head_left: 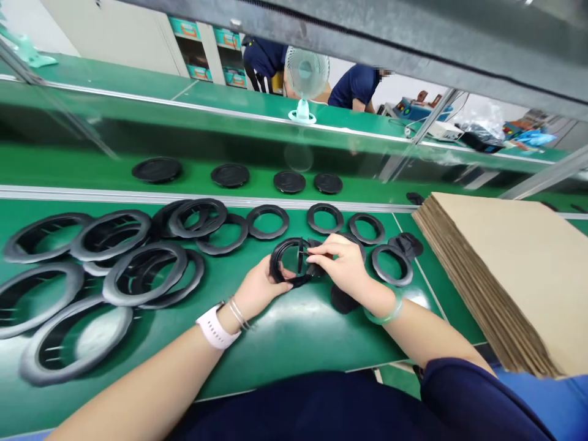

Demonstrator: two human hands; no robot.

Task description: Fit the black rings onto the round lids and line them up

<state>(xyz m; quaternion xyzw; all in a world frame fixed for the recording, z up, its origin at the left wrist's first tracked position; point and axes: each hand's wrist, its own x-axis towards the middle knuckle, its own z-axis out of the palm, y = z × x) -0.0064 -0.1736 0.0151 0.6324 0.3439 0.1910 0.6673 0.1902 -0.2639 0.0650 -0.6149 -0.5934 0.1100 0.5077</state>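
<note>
In the middle of the green bench, my left hand (pixel 263 283) is closed around the lower left of a black plastic ring (pixel 277 260), its thumb along the front edge. The ring is tilted and its opening shows the bench behind. At the ring's right side my right hand (pixel 342 263) pinches a small dark part (pixel 303 252), thin and upright against the rim; its exact kind I cannot make out. Some dark pieces lie partly hidden behind and under my right hand, among them a black round disc (pixel 343 300) below the palm.
Several large black rings (pixel 144 274) lie overlapping on the left. Smaller rings (pixel 267 222) sit behind my hands and to the right. Black round discs (pixel 230 176) rest on the raised ledge. A cardboard stack (pixel 514 263) stands at right. A fan (pixel 307 73) and two people are beyond the partition.
</note>
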